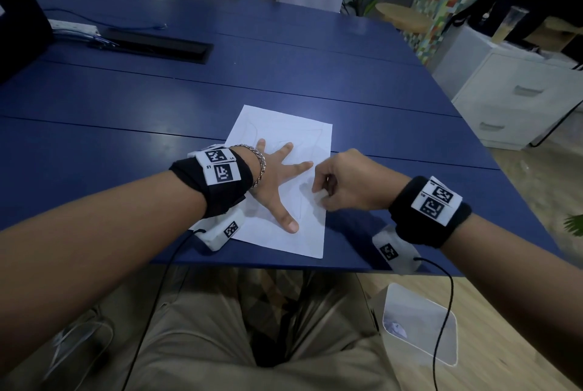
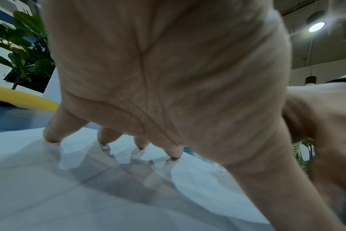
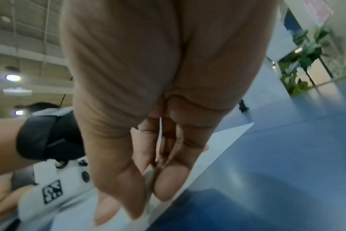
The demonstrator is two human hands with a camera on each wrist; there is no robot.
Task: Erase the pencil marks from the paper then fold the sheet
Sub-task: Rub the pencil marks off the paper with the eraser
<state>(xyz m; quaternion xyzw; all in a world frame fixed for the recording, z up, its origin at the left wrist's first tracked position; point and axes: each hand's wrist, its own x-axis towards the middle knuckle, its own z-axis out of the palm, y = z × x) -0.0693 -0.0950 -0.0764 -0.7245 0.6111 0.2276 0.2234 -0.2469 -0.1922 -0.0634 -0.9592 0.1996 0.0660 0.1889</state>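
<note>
A white sheet of paper lies flat on the blue counter near its front edge, with faint pencil lines across it. The left hand rests on the sheet with its fingers spread wide and straight, tips pressing the paper down. The right hand sits at the sheet's right edge, its fingers curled together and pinching something small and pale against the paper; what it is cannot be told

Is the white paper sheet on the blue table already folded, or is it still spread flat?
Spread flat. The white paper sheet lies unfolded on the blue table; the left hand presses it with straight fingers.
</note>
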